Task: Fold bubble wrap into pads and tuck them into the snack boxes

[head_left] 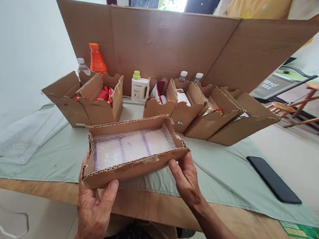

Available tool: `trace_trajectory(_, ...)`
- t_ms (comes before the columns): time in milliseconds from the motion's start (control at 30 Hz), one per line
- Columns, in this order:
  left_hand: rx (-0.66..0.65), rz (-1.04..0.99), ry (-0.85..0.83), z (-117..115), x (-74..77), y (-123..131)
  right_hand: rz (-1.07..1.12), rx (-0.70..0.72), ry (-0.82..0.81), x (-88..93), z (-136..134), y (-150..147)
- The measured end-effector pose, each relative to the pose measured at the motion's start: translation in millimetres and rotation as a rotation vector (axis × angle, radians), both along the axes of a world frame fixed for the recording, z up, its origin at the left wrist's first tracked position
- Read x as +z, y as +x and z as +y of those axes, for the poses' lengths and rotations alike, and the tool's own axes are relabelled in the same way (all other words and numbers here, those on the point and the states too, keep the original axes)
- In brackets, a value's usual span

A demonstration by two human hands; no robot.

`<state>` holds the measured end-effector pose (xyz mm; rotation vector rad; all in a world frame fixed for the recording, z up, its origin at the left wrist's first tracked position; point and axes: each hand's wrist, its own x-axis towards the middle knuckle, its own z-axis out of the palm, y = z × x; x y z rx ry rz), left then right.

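Between my two hands is a shallow open cardboard box, lifted over the table's front edge and slightly tilted. Inside it lies a flat whitish pack with purple stripes, under clear plastic or bubble wrap. My left hand grips the box's left end, thumb along the front wall and fingers behind. On the right end, my right hand holds the corner with its thumb in front; its other fingers are partly hidden by the box.
Behind stand cardboard bins with red packets and more bins. A white bottle with a green cap and an orange bottle stand before a tall cardboard panel. Bubble wrap lies left, a black phone right.
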<state>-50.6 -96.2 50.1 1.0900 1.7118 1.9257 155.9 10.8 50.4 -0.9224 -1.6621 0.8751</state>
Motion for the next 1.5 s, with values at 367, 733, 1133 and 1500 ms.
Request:
trace_trajectory(367,-0.081,0.046,-0.013,-12.7,-24.6,2.6,-0.210,0.131,0.171,8.1,107.7,-74.8)
trace_trajectory(733,-0.192,0.285,-0.027,-19.1,-52.0,24.1,-0.163,-0.036,0.216,-5.8,107.1,-103.8)
trace_trajectory(1133,-0.231,0.391,-0.084,37.6,-36.6,26.5,0.064,-0.095,-0.103,-67.5,114.7,-104.1)
trace_trajectory(1500,-0.230,0.520,-0.030,165.9,-36.7,1.5,0.152,-0.166,-0.254,-87.6,122.7,-108.6)
